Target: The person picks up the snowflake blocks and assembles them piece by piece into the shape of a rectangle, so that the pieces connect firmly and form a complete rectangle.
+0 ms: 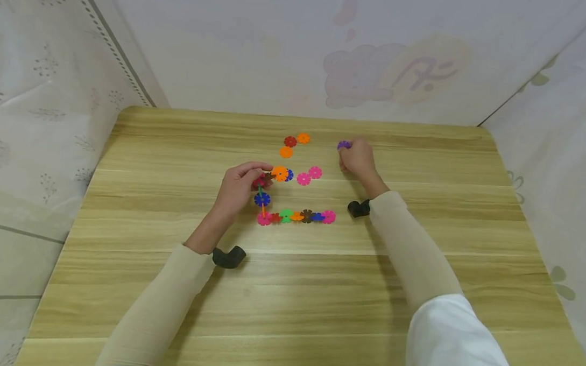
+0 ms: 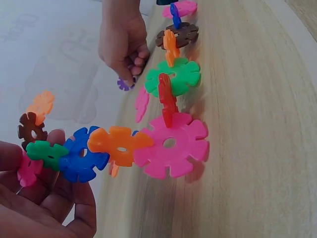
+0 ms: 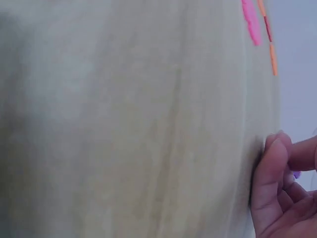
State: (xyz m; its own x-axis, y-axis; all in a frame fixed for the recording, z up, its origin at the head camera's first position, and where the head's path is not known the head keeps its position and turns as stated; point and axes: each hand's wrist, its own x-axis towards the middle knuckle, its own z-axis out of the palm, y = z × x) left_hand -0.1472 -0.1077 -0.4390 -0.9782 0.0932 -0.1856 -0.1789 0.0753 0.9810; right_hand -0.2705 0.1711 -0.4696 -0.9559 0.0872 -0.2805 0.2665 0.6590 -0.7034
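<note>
Notched plastic discs of many colours are linked into a bent chain. Its front row runs right from a pink corner disc (image 1: 264, 219) through red, green (image 1: 286, 216), orange, brown and blue to another pink disc (image 1: 328, 216). From that corner, orange and blue discs (image 1: 262, 199) lead up to my left hand (image 1: 237, 186). There the fingers hold a pink disc (image 2: 29, 170) beside the green one, and an orange disc (image 1: 280, 174) sticks out to the right. Farther back, my right hand (image 1: 359, 158) pinches a purple disc (image 1: 343, 145), partly hidden by the fingers.
Two loose pink discs (image 1: 315, 173) lie between the hands. Behind them are a red disc (image 1: 290, 142) and two orange discs (image 1: 303, 138) on the wooden table (image 1: 289, 301). Black devices (image 1: 229, 257) sit at both wrists. A pale patterned wall (image 1: 259, 52) stands behind the table.
</note>
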